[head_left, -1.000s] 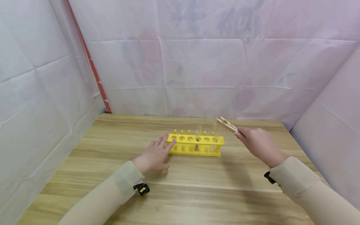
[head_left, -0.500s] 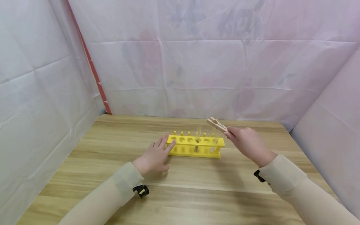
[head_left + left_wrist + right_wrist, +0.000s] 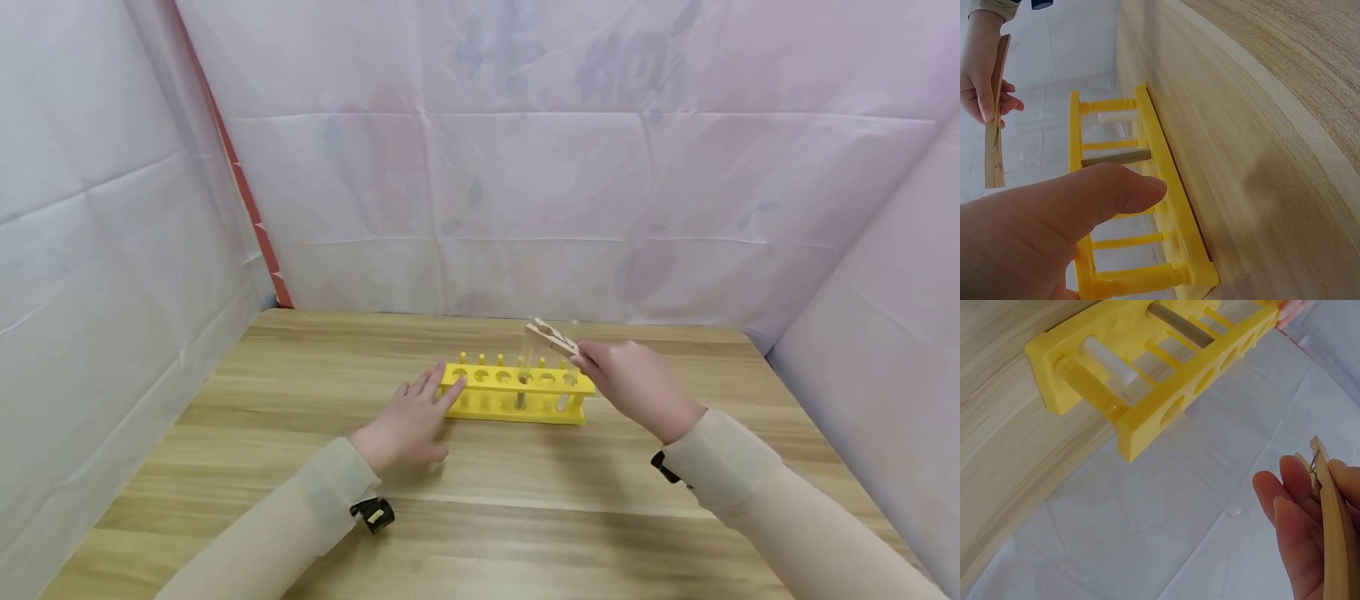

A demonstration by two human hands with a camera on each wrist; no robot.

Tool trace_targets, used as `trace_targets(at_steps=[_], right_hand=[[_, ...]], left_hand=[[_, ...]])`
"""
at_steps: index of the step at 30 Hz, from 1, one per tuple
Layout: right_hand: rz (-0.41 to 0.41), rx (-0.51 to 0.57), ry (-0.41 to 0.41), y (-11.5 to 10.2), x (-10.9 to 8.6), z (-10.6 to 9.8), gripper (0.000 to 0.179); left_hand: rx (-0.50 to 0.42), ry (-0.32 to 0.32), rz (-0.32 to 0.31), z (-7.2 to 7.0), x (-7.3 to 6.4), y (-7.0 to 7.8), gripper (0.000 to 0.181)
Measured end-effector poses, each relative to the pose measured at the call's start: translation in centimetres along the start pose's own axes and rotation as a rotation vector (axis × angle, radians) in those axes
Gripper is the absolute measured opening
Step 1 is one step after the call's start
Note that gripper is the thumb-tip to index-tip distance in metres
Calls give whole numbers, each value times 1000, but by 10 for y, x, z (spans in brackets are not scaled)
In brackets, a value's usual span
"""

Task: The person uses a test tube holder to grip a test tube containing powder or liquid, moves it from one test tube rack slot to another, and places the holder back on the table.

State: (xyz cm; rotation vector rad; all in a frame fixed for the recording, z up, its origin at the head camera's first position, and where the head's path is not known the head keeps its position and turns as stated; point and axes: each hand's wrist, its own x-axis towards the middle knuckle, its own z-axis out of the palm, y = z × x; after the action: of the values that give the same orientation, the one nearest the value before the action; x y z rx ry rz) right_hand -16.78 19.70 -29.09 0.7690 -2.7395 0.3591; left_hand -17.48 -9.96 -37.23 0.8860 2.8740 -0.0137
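A yellow test tube rack (image 3: pixel 517 414) stands on the table, with my left hand (image 3: pixel 405 425) resting at its left end, fingers extended against it. My thumb (image 3: pixel 1116 190) reaches along the near side in the left wrist view. Two clear test tubes stand upright in the rack. One test tube (image 3: pixel 1182 326) has greyish-brown contents; the other test tube (image 3: pixel 1109 359), at the right end, has white contents. My right hand (image 3: pixel 637 387) grips a wooden test tube holder (image 3: pixel 551 337) by its handle end. The holder's tip overlaps the top of the greyish-brown tube in the head view.
The wood-grain table (image 3: pixel 465 525) extends around the rack. Pale printed sheets (image 3: pixel 525 183) hang behind and at both sides. A red strip (image 3: pixel 247 196) runs down the back left corner. Black bands (image 3: pixel 372 514) sit at the wrists.
My right hand has moved left with the test tube holder, from above the white tube to the top of the greyish-brown one. My left hand and the rack have stayed in place.
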Motion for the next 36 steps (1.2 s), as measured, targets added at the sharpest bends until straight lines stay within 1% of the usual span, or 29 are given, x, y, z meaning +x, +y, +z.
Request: trace_targets(at_steps=[4,9,19,27,30,36], right_hand=[[-15,-1,-2,-4,5,3,31],[-30,-8,3,-5,8,6,31],[-28,-52,-19,-5,11,11,29],[-40,-60,-4,-8,13,16,24],[-44,-63,-7,-8,13,18,25],[-47,-69,-12,-8,11,20,28]], left_hand=[[16,16,0,4,1,-2,98],[10,33,15,3,3,-2,98],[28,23,6,0,2,-1,98],[19,33,3,1,0,-1,98],[26,42,9,2,-1,-1,98],[30,42,18,2,-1,-1,97]])
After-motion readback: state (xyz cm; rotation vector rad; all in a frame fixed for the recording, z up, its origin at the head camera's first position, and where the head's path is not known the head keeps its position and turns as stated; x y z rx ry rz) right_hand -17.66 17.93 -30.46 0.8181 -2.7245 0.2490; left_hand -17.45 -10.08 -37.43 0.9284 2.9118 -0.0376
